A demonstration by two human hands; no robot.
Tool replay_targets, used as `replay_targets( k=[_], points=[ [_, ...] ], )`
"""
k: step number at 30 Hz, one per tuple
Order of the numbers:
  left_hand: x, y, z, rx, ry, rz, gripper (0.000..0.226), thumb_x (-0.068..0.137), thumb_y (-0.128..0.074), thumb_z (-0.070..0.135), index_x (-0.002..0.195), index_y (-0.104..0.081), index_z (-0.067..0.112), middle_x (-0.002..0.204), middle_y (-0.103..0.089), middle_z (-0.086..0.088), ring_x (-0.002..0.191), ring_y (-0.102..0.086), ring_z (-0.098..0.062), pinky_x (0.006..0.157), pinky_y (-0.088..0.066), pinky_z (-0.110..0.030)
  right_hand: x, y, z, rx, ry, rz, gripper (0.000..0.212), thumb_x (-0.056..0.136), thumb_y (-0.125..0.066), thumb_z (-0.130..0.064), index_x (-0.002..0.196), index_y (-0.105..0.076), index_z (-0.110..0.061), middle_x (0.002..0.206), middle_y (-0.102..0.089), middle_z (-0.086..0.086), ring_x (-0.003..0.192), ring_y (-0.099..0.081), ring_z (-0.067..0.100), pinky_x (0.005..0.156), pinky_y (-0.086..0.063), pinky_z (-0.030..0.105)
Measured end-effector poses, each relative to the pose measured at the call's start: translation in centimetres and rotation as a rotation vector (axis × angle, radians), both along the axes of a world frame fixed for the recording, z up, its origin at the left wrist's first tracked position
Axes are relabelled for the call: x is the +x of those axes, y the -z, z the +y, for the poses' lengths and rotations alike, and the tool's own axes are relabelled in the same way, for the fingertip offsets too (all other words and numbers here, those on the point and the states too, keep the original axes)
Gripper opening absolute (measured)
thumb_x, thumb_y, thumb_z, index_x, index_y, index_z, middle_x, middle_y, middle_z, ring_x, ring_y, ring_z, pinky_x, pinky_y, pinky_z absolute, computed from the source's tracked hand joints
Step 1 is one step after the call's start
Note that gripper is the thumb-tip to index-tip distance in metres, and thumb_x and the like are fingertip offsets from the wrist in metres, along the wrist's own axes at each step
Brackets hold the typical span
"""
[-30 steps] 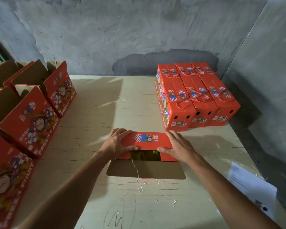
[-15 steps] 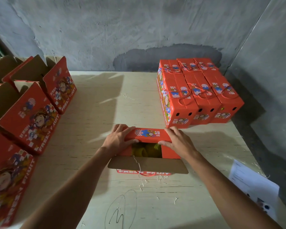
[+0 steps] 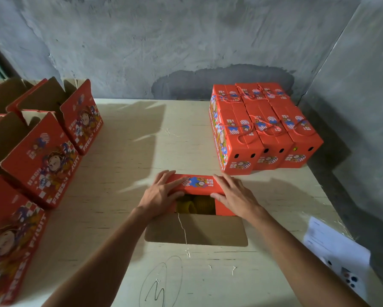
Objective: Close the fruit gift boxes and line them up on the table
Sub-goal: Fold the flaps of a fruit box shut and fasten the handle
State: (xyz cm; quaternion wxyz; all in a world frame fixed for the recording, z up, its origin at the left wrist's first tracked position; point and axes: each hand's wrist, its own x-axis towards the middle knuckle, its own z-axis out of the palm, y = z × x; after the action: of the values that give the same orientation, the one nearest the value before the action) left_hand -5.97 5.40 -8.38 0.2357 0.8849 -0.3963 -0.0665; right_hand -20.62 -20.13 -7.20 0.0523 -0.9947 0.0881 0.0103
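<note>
A red fruit gift box (image 3: pixel 225 209) stands open in front of me on the pale table (image 3: pixel 128 151). Yellow fruit (image 3: pixel 200 204) shows inside it. Its far red flap (image 3: pixel 197 183) is folded partway over the opening. My left hand (image 3: pixel 159 196) holds the flap's left end, fingers on top and thumb at its near edge. My right hand (image 3: pixel 236 196) holds the right end the same way. The near brown flap (image 3: pixel 197 231) lies folded out toward me. Three closed boxes (image 3: pixel 263 131) with rope handles stand side by side at the back right.
Several open red boxes (image 3: pixel 42 160) with raised flaps line the table's left side. A white paper sheet (image 3: pixel 334 247) lies at the right edge. Grey concrete walls (image 3: pixel 352 107) close in behind and to the right. A pen scribble (image 3: pixel 159 284) marks the table near me.
The far flap has tipped further down over the opening under both hands. The view has shifted slightly; the hands keep their places on the flap.
</note>
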Motion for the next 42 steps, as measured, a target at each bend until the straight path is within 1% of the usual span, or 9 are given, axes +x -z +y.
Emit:
replay_targets(
  k=[4,8,13,19,22,28,32,36,42],
  points=[
    [0.0,-0.1,0.5,-0.026,0.072,0.065,0.057,0.103,-0.059,0.037,0.156,-0.040,0.031,0.167,-0.024,-0.012,0.156,-0.012,-0.030,0.126,-0.020,-0.049,-0.1,-0.1,-0.3,0.018,-0.026,0.025,0.076,0.103,-0.043,-0.059,0.163,-0.018,-0.019,0.169,-0.016,0.005,0.143,-0.036,0.034,0.111,-0.043,0.049],
    [-0.6,0.9,1.5,-0.160,-0.046,0.118,0.063,0.101,-0.063,0.018,0.156,-0.036,0.007,0.165,-0.019,-0.025,0.156,-0.008,-0.042,0.126,-0.014,-0.055,-0.1,-0.3,-0.7,0.178,-0.018,-0.039,0.073,0.101,-0.053,-0.055,0.160,-0.031,-0.018,0.164,-0.031,0.004,0.141,-0.042,0.028,0.112,-0.040,0.041],
    [-0.5,1.3,1.2,-0.134,-0.070,0.152,0.061,0.105,-0.055,0.022,0.160,-0.029,0.010,0.168,-0.013,-0.021,0.157,0.001,-0.039,0.127,-0.010,-0.053,0.1,-0.5,-1.7,0.268,-0.027,-0.072,0.074,0.093,-0.061,-0.059,0.155,-0.043,-0.024,0.158,-0.043,-0.001,0.138,-0.048,0.021,0.109,-0.041,0.034],
    [-0.1,1.3,1.6,-0.273,-0.073,0.170,0.042,0.101,-0.064,0.021,0.141,-0.062,0.033,0.162,-0.038,-0.005,0.155,-0.015,-0.027,0.122,-0.014,-0.036,0.7,0.1,-2.6,0.260,-0.008,-0.023,0.079,0.086,-0.064,-0.068,0.154,-0.040,-0.035,0.144,-0.044,-0.009,0.122,-0.049,0.019,0.093,-0.053,0.039],
    [0.1,1.0,1.6,-0.307,-0.129,0.204,0.040,0.095,-0.072,0.020,0.133,-0.068,0.034,0.158,-0.045,0.001,0.154,-0.021,-0.022,0.123,-0.020,-0.035,1.3,0.0,-2.8,0.205,-0.037,0.044,0.084,0.085,-0.063,-0.071,0.156,-0.032,-0.038,0.142,-0.039,-0.005,0.125,-0.044,0.022,0.092,-0.052,0.044],
    [-0.6,1.1,1.8,-0.295,-0.079,0.206,0.047,0.098,-0.066,0.007,0.142,-0.061,0.021,0.162,-0.033,-0.017,0.155,-0.016,-0.036,0.123,-0.013,-0.037,0.8,0.8,-3.0,0.315,-0.043,0.049,0.083,0.088,-0.060,-0.071,0.156,-0.020,-0.045,0.155,-0.027,-0.011,0.135,-0.041,0.023,0.102,-0.049,0.051],
    [-0.2,0.5,2.6,-0.196,0.002,0.198,0.054,0.101,-0.055,0.001,0.150,-0.051,0.022,0.165,-0.028,-0.015,0.156,-0.011,-0.036,0.126,-0.016,-0.046,0.9,0.7,-2.8,0.330,-0.035,0.035,0.084,0.087,-0.060,-0.072,0.157,-0.024,-0.042,0.151,-0.035,-0.007,0.133,-0.046,0.023,0.103,-0.049,0.046],
    [0.5,0.1,3.4,-0.097,0.013,0.100,0.051,0.103,-0.057,0.016,0.153,-0.046,0.021,0.164,-0.034,-0.003,0.156,-0.020,-0.026,0.120,-0.033,-0.052,0.7,0.6,-2.7,0.363,-0.029,0.006,0.086,0.085,-0.062,-0.071,0.157,-0.031,-0.037,0.147,-0.041,-0.005,0.129,-0.051,0.018,0.100,-0.053,0.038],
    [-0.5,0.3,2.8,-0.341,-0.190,0.087,0.039,0.089,-0.077,0.011,0.126,-0.074,0.019,0.139,-0.063,0.006,0.141,-0.049,-0.012,0.118,-0.039,-0.031,0.9,0.3,-2.6,0.381,-0.012,0.003,0.086,0.084,-0.065,-0.070,0.156,-0.034,-0.036,0.146,-0.044,-0.004,0.127,-0.054,0.018,0.099,-0.053,0.040]
  ],
)
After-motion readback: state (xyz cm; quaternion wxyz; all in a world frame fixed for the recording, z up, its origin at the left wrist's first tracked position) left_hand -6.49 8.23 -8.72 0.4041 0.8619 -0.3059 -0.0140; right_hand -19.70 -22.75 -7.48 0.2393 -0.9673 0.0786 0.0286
